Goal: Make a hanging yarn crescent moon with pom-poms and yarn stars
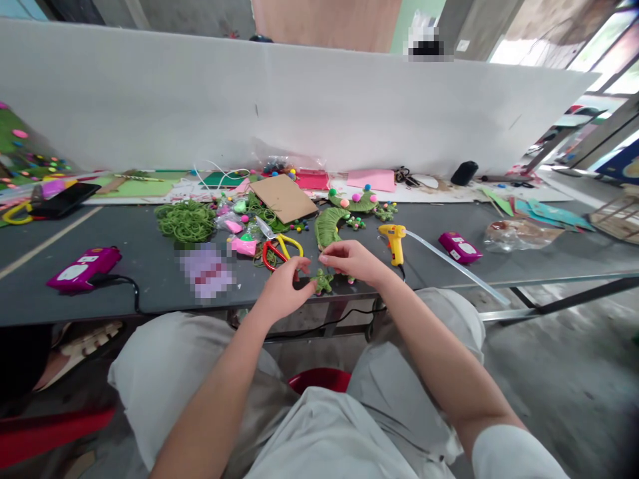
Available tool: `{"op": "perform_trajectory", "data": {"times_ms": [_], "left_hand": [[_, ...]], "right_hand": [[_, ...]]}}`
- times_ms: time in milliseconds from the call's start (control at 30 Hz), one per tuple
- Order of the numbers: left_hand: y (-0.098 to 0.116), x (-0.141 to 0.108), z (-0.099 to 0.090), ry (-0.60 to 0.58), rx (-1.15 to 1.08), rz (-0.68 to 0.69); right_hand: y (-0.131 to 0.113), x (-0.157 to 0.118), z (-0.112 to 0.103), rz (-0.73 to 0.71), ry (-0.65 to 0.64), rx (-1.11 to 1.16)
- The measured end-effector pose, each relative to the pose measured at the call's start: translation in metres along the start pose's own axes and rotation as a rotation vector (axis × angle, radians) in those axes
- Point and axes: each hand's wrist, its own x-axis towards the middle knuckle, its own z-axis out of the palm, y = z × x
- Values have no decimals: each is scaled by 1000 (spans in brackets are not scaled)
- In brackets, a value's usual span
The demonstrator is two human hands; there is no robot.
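At the table's front edge, my left hand (pixel 285 289) has its fingers curled, thumb and fingertips beside a small green star-shaped piece (pixel 323 281). My right hand (pixel 355 261) is pinched just above that piece; whatever is between its fingertips is too small to make out. Behind my right hand lies a green yarn-wrapped curved piece (pixel 328 227), with another green piece bearing colored pompoms (pixel 357 199) farther back. Scissors with red and yellow handles (pixel 279 247) rest beyond my left hand. A yellow glue gun (pixel 393 243) with a long clear stick stands right of my right hand.
Green yarn (pixel 186 221), a brown card (pixel 283 197) and bags of pompoms lie left of centre. Purple boxes (pixel 86 269) sit on both sides of the dark table (pixel 434 266). A white board (pixel 249 100) stands behind. A person's sandaled foot (pixel 82 349) shows lower left.
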Motion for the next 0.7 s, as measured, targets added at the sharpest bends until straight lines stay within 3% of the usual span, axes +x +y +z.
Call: {"op": "perform_trajectory", "data": {"times_ms": [200, 467, 700], "left_hand": [[2, -4, -1, -93, 293, 40], [4, -3, 3, -93, 317, 49], [4, -4, 3, -18, 199, 103]], "right_hand": [[-3, 4, -12, 69, -170, -54], [18, -12, -4, 7, -20, -82], [22, -28, 13, -73, 104, -195]]}}
